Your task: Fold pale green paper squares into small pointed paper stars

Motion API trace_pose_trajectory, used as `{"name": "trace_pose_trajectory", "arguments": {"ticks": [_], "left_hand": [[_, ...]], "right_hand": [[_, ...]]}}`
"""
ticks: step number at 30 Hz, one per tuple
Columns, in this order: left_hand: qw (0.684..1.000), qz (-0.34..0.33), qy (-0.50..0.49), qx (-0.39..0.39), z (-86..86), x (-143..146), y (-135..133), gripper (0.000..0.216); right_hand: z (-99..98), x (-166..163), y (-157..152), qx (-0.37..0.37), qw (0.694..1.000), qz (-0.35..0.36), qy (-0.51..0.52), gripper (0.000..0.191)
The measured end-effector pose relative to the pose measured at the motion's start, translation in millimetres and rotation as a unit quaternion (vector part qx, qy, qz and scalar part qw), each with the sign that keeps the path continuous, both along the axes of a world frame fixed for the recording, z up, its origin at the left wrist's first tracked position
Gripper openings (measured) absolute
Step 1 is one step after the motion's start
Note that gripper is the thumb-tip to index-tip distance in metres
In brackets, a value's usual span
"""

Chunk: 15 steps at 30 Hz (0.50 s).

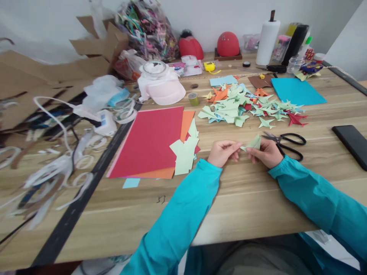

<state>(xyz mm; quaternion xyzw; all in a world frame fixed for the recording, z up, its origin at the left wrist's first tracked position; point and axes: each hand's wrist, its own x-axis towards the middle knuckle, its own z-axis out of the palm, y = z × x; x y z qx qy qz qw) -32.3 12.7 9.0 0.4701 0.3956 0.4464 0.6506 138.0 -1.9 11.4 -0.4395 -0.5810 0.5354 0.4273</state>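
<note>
Both my hands pinch a small pale green folded paper piece point(252, 143) just above the wooden table point(246, 198). My left hand point(223, 152) grips its left tip with closed fingers. My right hand point(265, 153) holds its right side, fingers curled round it. Black-handled scissors point(286, 143) lie right beside my right hand. A stack of cut pale green paper squares point(185, 152) lies to the left of my left hand, partly on red and orange sheets point(150, 141).
A pile of folded paper figures point(246, 107), mostly green, lies beyond my hands. A blue sheet point(296, 91) and a black phone point(352, 143) are on the right. A pink cap point(163, 89), a paper towel roll point(267, 38), cardboard and tape clutter fill the back and left.
</note>
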Motion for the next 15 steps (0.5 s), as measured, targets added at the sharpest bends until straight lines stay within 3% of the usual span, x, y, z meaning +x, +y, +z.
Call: {"name": "trace_pose_trajectory", "arguments": {"ticks": [15], "left_hand": [[0.994, -0.060, 0.065, 0.059, -6.0, -1.3, 1.8, 0.032]], "right_hand": [[6.1, 0.4, 1.8, -0.075, 0.997, -0.001, 0.011, 0.039]]}}
